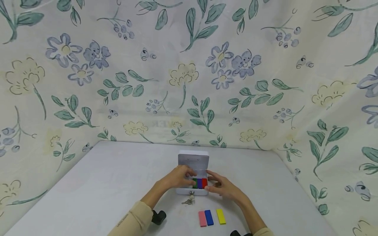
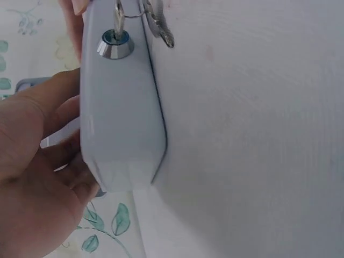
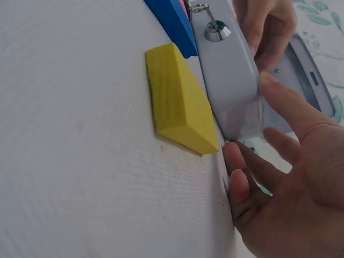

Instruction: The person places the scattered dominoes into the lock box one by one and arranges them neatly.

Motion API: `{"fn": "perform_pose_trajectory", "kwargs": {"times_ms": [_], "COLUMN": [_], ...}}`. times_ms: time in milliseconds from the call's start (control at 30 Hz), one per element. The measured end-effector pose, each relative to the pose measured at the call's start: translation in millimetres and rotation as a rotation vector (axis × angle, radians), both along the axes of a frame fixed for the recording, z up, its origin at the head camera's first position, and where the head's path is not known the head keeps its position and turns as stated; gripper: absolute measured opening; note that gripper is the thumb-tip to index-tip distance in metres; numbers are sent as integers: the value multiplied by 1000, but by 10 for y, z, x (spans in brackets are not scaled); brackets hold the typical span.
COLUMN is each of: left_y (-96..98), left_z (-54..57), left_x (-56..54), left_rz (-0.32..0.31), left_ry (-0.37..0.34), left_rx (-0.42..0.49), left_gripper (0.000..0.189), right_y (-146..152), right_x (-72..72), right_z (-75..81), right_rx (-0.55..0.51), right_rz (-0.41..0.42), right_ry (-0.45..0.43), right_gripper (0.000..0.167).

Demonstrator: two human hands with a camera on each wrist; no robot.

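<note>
In the head view, the green block [image 1: 195, 184] lies inside the box [image 1: 192, 192], four o'clock from the nearer left hand [image 1: 178, 177], long axis twelve-to-six. Left-hand grip cannot be determined. The right hand [image 1: 225, 189], fingers relaxed, touches the box's three-o'clock side.

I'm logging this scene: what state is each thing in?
Box: open
Lid: raised
Key: in the lock
Green block: in the box
Purple block: in the box
Red block: in the box
Pink block: lying outside the box
Blue block: lying beside the pink block
Yellow block: lying apart from those two
Left hand: fingers inside the box, grip unclear
Right hand: thumb at the box's right edge
</note>
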State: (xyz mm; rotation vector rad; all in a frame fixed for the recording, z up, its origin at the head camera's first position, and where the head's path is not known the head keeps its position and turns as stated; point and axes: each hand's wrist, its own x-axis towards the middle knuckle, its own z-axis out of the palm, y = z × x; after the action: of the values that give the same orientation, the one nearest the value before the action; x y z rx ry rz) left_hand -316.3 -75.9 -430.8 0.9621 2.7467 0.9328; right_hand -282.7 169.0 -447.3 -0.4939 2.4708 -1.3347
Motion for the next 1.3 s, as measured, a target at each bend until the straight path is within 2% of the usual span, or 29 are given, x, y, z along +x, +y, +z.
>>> {"fn": "perform_pose_trajectory", "kwargs": {"times_ms": [200,733,1100,1300], "left_y": [-4,-19,11,59], "left_z": [81,220,232,231], "left_x": [77,364,518,620], "left_rz": [-21,-44,-57,-85], "left_ry": [28,8,-2,-13], "left_rx": [10,24,3,-30], "left_gripper": [35,38,36,37], "right_y": [0,10,23,27], "right_x": [18,0,-5,-1], "right_z": [13,-4,-3,-7], "right_rx": [-2,-23,-4,-7], "right_rz": [0,19,17,22], "right_ry": [8,8,25,31], "right_gripper": [72,72,73,73]}}
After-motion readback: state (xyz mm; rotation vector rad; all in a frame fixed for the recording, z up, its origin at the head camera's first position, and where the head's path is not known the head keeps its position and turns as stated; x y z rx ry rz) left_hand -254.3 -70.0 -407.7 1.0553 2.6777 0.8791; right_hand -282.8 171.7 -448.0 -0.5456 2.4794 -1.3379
